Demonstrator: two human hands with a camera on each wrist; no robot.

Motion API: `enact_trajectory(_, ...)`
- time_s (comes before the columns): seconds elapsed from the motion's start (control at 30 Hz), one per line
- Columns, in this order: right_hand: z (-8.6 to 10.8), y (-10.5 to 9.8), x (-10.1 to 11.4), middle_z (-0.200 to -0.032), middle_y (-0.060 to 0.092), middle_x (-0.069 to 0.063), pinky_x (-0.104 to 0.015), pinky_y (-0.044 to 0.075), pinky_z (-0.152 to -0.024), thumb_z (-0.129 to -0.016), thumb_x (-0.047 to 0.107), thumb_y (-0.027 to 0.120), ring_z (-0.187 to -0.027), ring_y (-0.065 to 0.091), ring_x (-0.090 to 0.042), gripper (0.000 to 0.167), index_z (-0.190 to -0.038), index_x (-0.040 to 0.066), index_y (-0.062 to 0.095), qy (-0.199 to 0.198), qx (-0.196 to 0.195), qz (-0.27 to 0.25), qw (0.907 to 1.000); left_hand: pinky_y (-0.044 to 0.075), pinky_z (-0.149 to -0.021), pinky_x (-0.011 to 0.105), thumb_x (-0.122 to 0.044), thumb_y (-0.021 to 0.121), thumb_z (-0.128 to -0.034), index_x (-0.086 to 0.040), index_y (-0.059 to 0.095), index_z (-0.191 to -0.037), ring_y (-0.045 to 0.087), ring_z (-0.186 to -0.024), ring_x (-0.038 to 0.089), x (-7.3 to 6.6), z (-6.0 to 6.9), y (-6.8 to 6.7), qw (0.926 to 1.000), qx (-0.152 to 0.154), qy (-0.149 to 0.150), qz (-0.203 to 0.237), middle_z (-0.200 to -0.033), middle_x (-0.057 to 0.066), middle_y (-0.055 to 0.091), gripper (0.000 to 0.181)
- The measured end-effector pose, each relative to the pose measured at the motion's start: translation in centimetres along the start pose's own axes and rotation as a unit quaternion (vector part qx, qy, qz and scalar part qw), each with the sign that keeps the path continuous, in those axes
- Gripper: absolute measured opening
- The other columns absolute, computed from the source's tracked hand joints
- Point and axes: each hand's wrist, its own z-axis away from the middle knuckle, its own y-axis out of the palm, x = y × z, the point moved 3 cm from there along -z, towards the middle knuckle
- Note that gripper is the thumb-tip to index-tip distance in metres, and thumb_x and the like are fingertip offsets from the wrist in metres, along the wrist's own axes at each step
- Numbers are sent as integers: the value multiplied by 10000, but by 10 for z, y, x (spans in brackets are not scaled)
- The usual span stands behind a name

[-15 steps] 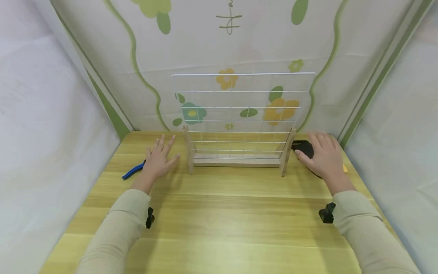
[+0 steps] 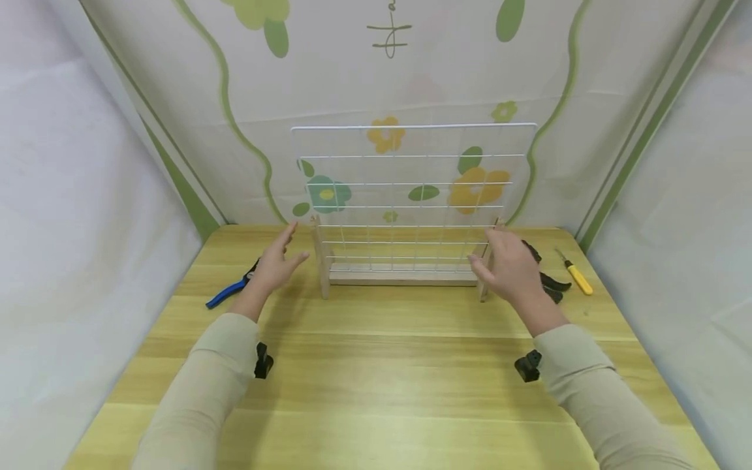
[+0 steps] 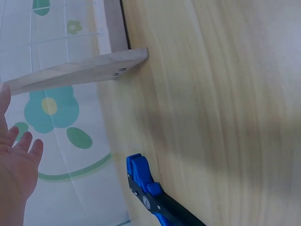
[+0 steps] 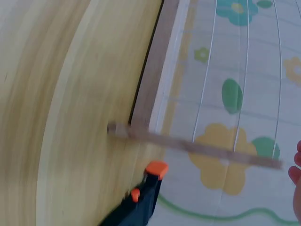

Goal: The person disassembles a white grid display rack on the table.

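Note:
A white wire grid (image 2: 411,184) stands upright in a wooden frame (image 2: 403,277) at the back of the table. Just left of the frame is my left hand (image 2: 271,267), fingers relaxed and holding nothing; in the left wrist view the hand (image 3: 18,174) is near the end of the wooden side piece (image 3: 80,70). My right hand (image 2: 514,271) is at the frame's right side post, fingers loosely bent; whether it touches the post I cannot tell. In the right wrist view only some fingertips show at the right edge, close to the post's end (image 4: 197,148).
Blue-handled pliers (image 2: 226,294) lie left of the frame, beside my left hand. Black-handled tools (image 2: 554,284) lie to the right, partly behind my right hand, and a yellow-handled screwdriver (image 2: 578,277) lies farther right. A patterned cloth wall (image 2: 423,85) stands behind the table.
My right hand has moved left from above the black tools to the frame's right post, uncovering the yellow screwdriver. The left hand has turned slightly, staying beside the frame.

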Motion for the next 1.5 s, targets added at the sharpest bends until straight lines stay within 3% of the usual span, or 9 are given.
enact_trajectory(0.13, -3, 18, 15, -1166, 565, -228, -533, 478, -919, -872, 307, 557, -1083, 510, -396, 500, -1211, -57, 505, 234, 316, -219, 9990, 304, -1126, 488, -212, 577, -924, -250, 125, -1495, 279, -1362, 341, -11, -6, 0, 9992, -148, 133, 355, -1525, 95, 225, 729)
enact_trajectory(0.33, -6, 42, 34, -1187, 563, -209, -511, 476, -948, -892, 307, 546, -1118, 501, -380, 479, -1218, -42, 514, 207, 776, -256, 9964, 314, -1121, 483, -207, 584, -920, -265, 134, -1492, 293, -1358, 333, -19, -14, 3, 9984, -176, 169, 508, -1522, 101, 231, 730)
enact_trajectory(0.47, -7, 62, 45, -1253, 535, -200, -513, 422, -1020, -911, 341, 513, -1173, 469, -378, 512, -1270, -23, 484, 437, 1204, -369, 9911, 307, -1129, 470, -249, 547, -939, -284, 148, -1488, 291, -1364, 311, -20, -18, 2, 9977, -276, 159, 605, -1527, 70, 227, 679)
enact_trajectory(0.73, -5, 103, 62, -1305, 494, -221, -510, 392, -1060, -941, 368, 482, -1222, 438, -385, 569, -1329, -43, 412, 1048, 1653, -841, 9771, 279, -1141, 468, -223, 483, -970, -212, 126, -1496, 278, -1366, 330, -22, -25, 4, 9955, -239, 286, 866, -1531, 90, 202, 636)
enact_trajectory(1.13, -9, 140, 80, -1366, 376, -290, -463, 400, -1067, -936, 427, 497, -1267, 382, -399, 748, -1408, -86, 224, 2052, 1706, -1160, 9567, 282, -1143, 448, -228, 438, -990, -194, 124, -1497, 273, -1369, 322, -25, -32, 10, 9956, -144, 283, 886, -1532, 93, 196, 598)
enact_trajectory(1.37, -14, 148, 88, -1368, 357, -309, -480, 389, -1070, -908, 444, 534, -1247, 393, -422, 819, -1409, -97, 177, 2729, 1654, -1512, 9356, 310, -1130, 439, -180, 441, -988, -130, 186, -1485, 302, -1352, 338, -26, -37, 13, 9957, -224, 257, 864, -1505, 152, 252, 561)
enact_trajectory(1.5, -18, 151, 89, -1309, 411, -304, -463, 428, -1042, -906, 435, 540, -1196, 442, -407, 795, -1381, -112, 212, 2882, 1607, -1320, 9347, 333, -1120, 414, -167, 445, -985, -117, 222, -1476, 339, -1332, 337, -24, -38, 15, 9949, -206, 216, 961, -1473, 183, 305, 540)
